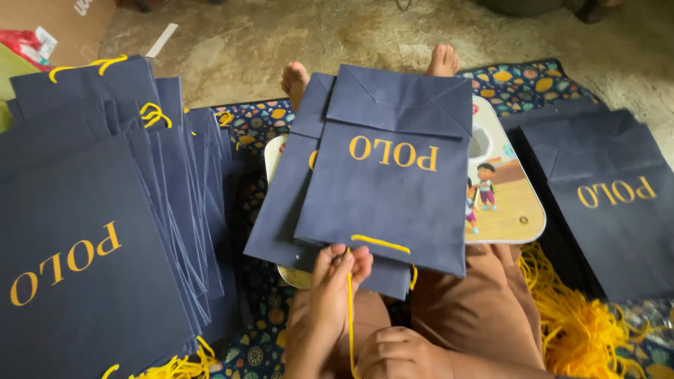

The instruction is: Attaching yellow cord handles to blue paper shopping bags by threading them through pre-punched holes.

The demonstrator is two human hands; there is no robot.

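A navy paper bag (393, 203) with yellow lettering lies flat on top of two more like it, on a tray (505, 203) across my lap. A short yellow cord loop (379, 243) shows at the bag's near edge. My left hand (337, 277) pinches a yellow cord (349, 316) right at that edge. The cord runs straight down toward my right hand (397, 354), which is closed in a fist beside its lower end; whether the fist grips the cord is hidden.
A tall fanned stack of navy bags with yellow handles (91, 210) fills the left. More flat bags (604, 210) lie at the right, with a heap of loose yellow cords (576, 323) in front. My bare feet (295, 74) rest on a patterned mat (519, 81).
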